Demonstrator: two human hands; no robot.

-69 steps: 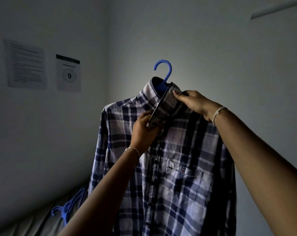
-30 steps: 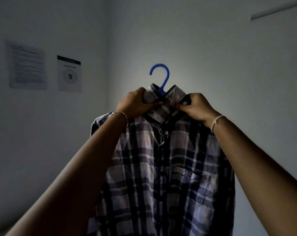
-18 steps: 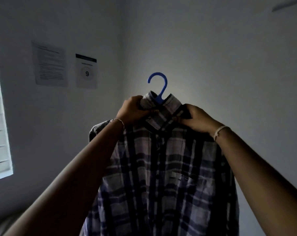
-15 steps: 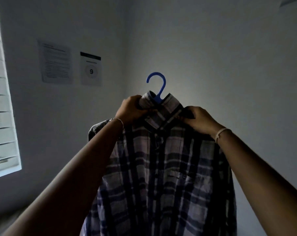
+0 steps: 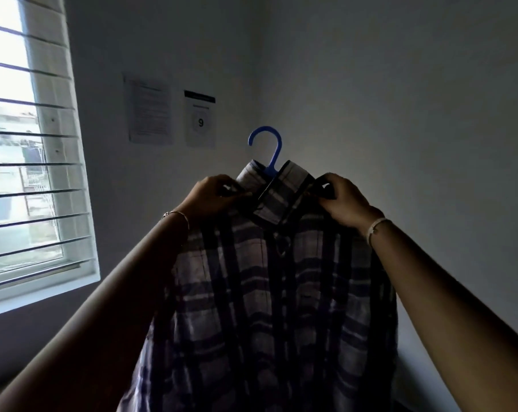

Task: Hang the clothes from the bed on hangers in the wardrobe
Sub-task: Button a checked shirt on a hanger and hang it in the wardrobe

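Plaid shirt (image 5: 269, 292) on blue hanger (image 5: 271, 150) hangs between hands, left (image 5: 213, 196) and right (image 5: 343, 203) pinching its collar.

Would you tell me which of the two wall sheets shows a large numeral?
The right sheet, nearer the blue hanger: it shows a 9 under a dark band; the left sheet has only fine text.

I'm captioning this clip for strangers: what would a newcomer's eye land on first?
A plaid shirt fills the centre, a blue hanger hook poking from its collar. The left hand and right hand grip the fabric on either side of the collar. A bright window at far left stands out in the dim room.
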